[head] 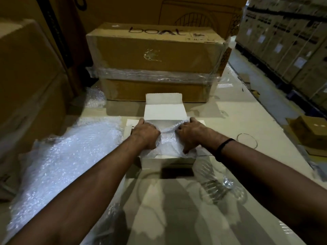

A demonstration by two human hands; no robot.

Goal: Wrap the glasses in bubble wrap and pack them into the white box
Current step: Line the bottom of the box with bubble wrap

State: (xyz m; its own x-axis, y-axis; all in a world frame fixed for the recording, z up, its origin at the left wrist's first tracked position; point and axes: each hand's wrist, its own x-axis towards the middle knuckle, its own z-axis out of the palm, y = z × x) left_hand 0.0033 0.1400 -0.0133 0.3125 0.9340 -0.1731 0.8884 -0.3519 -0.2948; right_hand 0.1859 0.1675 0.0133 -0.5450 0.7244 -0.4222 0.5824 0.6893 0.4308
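Tucking a wrapped bundle (pixel 167 144) down into the white box (pixel 168 160) mid-bench, so I'd say it's partway done. At least one bare glass (pixel 227 182) lies near the bench's near right edge, and spare bubble wrap (pixel 70 147) sits along the left edge. Both the left hand (pixel 146 133) and right hand (pixel 190 134) have fingers curled into the bundle, gripping it.

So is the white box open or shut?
The box is open: its lid stands up behind, and the left hand and right hand hold bubble wrap inside.
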